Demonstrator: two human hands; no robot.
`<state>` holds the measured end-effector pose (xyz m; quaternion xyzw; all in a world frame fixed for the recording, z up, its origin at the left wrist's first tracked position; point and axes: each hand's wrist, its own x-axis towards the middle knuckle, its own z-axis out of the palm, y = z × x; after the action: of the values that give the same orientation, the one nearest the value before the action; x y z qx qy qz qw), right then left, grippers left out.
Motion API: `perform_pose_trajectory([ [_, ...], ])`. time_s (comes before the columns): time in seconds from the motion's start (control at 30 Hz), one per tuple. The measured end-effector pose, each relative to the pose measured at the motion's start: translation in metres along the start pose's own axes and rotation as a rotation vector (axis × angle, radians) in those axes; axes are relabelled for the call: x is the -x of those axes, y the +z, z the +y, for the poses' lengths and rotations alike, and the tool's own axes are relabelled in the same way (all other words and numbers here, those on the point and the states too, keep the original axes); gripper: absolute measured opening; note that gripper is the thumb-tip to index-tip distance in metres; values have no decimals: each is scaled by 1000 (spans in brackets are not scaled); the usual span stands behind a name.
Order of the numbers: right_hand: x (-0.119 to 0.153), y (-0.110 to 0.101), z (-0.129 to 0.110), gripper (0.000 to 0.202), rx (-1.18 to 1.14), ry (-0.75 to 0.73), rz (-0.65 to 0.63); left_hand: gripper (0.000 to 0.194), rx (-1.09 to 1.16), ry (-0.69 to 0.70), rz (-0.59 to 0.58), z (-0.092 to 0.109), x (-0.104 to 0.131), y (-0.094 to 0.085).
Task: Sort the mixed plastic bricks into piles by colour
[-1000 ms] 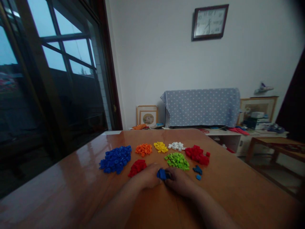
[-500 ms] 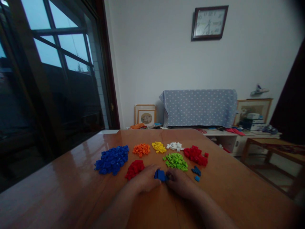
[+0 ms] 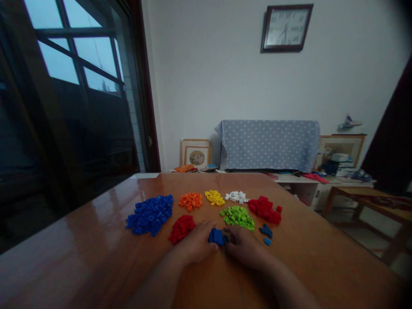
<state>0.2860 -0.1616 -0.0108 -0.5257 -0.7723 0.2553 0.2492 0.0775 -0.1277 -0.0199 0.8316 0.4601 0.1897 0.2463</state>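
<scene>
Near the table's front, my left hand [image 3: 200, 243] is closed round a few blue building blocks [image 3: 216, 237], its thumb on the near side and its fingers on the far side. My right hand [image 3: 245, 247] is at the right end of these blocks, with curled fingers and thumb at a small dark blue block [image 3: 225, 239]. How the blocks are joined is too dim to tell. A pile of small red blocks [image 3: 182, 228] lies just left of my left hand. Lime green blocks [image 3: 238, 217] lie behind my right hand.
The wooden table [image 3: 96, 240] also bears piles of blue blocks [image 3: 150, 215], orange blocks [image 3: 190, 201], yellow blocks [image 3: 214, 197], white blocks [image 3: 237, 196] and larger red blocks [image 3: 264, 209]. Several teal-blue blocks [image 3: 266, 231] lie to the right of my right hand.
The view has shifted slightly. My right thumb and fingers look a little further apart at the dark blue block. My left hand keeps its hold on the blue blocks.
</scene>
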Motion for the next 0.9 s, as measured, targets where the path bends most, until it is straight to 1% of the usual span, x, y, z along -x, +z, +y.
perform_pose_trajectory([
  [0.03, 1, -1, -2, 24, 8, -13, -5, 61, 5, 8, 3, 0, 0, 0],
  [0.1, 3, -2, -6, 21, 33, -14, -4, 50, 10, 33, 3, 0, 1, -1],
  [0.17, 4, -3, -7, 24, 51, 9, 6, 42, 18, 46, 5, 1, 1, -2],
  [0.33, 0, 0, -4, 28, 60, 15, 3, 33, 54, -13, -8, 1, 3, -6],
  [0.43, -1, 1, -2, 31, 58, 47, 6, 26, 42, -17, -22, 2, 4, -8],
  [0.5, -1, 1, -2, 33, 61, 62, 6, 25, 19, -6, -9, 4, 5, -9],
  [0.63, 0, -1, -4, 33, 71, 68, -3, 30, -36, -8, 17, 9, 5, -10],
  [0.7, 0, -2, -6, 33, 63, 57, -11, 30, -59, -4, 26, 11, 5, -10],
  [0.9, 1, -2, -7, 30, 75, 55, -10, 26, -106, 36, 53, 9, 4, -5],
])
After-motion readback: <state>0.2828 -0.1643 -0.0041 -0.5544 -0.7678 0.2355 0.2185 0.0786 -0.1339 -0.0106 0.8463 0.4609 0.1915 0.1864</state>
